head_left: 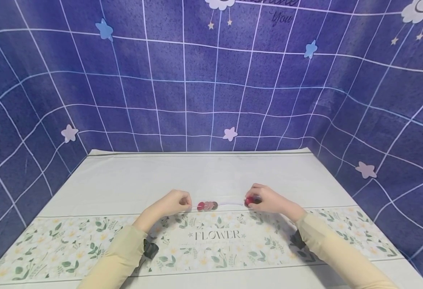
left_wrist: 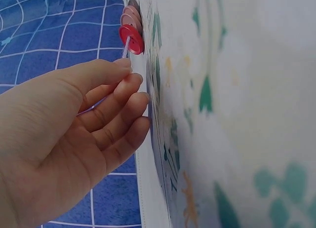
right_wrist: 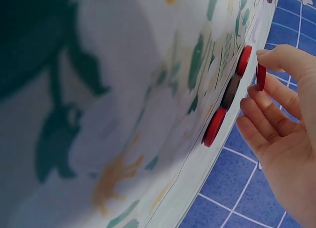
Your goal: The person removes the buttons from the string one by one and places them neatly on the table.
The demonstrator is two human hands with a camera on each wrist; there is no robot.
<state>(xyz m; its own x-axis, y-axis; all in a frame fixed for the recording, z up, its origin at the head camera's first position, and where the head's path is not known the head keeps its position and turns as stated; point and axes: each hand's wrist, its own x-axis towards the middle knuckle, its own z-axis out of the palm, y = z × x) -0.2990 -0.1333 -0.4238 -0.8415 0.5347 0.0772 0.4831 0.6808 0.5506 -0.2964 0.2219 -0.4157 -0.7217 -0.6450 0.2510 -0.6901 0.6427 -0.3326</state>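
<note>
- Well, we see a thin pale string (left_wrist: 126, 48) on the white table (head_left: 197, 172), between the two hands, with four buttons bunched nearer the left one.
- Up close, the string goes into a bright red end button (left_wrist: 131, 39), with two pink buttons (left_wrist: 132, 16) and a dark button (left_wrist: 134, 3) leaning in a line past it.
- The left hand (head_left: 175, 202) pinches the string with thumb and finger; we think that keeps it from slipping.
- The right hand (head_left: 269, 200) pinches a single red button (right_wrist: 261, 77) on its edge, maybe so the flat face is free.
- Beside that hand lie a red loose button (right_wrist: 244, 60), a brown button (right_wrist: 230, 92) and one more red button (right_wrist: 215, 128), maybe put there for easy reach.
- Farther out, we see a flower band (head_left: 240, 257) and a blue cloth (head_left: 197, 60).
- We cannot tell if the string touches the pinched button. Its holes are hidden, the right hand covers part of the loose ones from above, and both sleeves (head_left: 125, 249) are cut off.
</note>
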